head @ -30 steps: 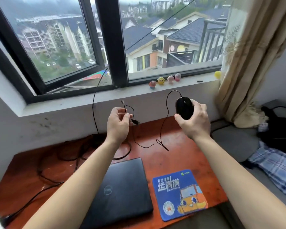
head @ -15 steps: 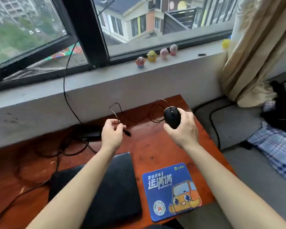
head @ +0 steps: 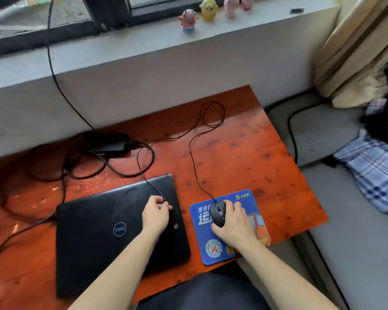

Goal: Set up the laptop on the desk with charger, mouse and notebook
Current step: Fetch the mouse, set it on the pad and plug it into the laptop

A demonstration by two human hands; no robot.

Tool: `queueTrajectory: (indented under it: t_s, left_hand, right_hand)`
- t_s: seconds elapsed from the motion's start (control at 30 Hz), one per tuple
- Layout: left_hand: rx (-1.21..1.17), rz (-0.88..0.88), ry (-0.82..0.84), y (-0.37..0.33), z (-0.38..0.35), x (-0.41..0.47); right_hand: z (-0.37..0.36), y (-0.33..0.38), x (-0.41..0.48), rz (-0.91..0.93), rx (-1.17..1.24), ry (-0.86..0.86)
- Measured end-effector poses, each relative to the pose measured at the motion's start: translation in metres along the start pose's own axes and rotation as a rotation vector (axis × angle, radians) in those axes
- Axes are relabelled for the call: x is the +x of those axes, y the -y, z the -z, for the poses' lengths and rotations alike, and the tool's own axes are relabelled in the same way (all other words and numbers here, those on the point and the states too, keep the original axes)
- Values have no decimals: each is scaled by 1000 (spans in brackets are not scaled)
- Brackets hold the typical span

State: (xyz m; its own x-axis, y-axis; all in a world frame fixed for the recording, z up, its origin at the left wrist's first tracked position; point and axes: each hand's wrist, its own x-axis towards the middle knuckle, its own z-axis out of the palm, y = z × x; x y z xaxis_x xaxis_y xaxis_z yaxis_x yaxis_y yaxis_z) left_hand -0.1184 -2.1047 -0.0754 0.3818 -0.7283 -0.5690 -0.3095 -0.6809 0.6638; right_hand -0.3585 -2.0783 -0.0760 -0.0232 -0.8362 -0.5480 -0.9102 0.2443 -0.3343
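A closed black laptop (head: pixel 103 231) lies on the red-brown desk (head: pixel 244 157). My left hand (head: pixel 155 214) hovers over the lid's right part and pinches the mouse cable (head: pixel 193 162) near its end; the USB plug (head: pixel 175 226) hangs just below the fingers. My right hand (head: pixel 232 224) grips the black mouse (head: pixel 217 213), which sits on the blue mouse pad (head: pixel 207 242). The black charger brick (head: pixel 109 143) lies at the desk's back with its cables coiled around it. No notebook is in view.
A grey windowsill (head: pixel 143 52) with several small toy figures (head: pixel 207 7) runs behind the desk. To the right are a beige curtain (head: pixel 356 52), a grey cushion (head: pixel 323 130), plaid cloth (head: pixel 372 166) and a black bag. A thin black cord (head: pixel 54 74) drops from the window.
Both hands came down and toward me. The right hand brought the mouse from the air onto the mouse pad; the left hand carried the cable end over the laptop lid. The view tilted downward.
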Motion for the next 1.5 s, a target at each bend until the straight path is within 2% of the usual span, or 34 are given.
queueTrajectory:
  t_s: [0.43, 0.6, 0.67, 0.73, 0.8, 0.93, 1.1, 1.23, 1.37, 1.5]
  left_hand:
    - [31, 30, -13, 6, 1, 6]
    - [-8, 54, -21, 3, 7, 6]
    - [-38, 46, -54, -2, 15, 5]
    - [-85, 27, -97, -4, 28, 5]
    - [-116, 3, -134, -7, 41, 4]
    - [-205, 2, -279, -1, 84, -8]
    - [-270, -4, -456, 22, 149, -17]
    - [-291, 10, -519, 46, 185, -17]
    - [-335, -24, -537, 69, 225, -11]
    - [-400, -104, -489, 93, 270, -12]
  right_hand:
    - [2, -3, -5, -81, 24, 18]
    - [2, 2, -5, -101, -119, -8]
    - [7, 11, -3, -53, -164, -96]
    - [13, 26, 2, 49, -93, -201]
    - [18, 42, 10, 125, 9, -234]
    - [11, 91, 21, 290, 102, -79]
    - [-13, 153, 16, 395, 136, 120]
    - [-28, 196, 14, 261, 409, 262]
    - [-41, 255, 10, 23, 920, 438]
    - [-49, 323, 4, -43, 1235, 415]
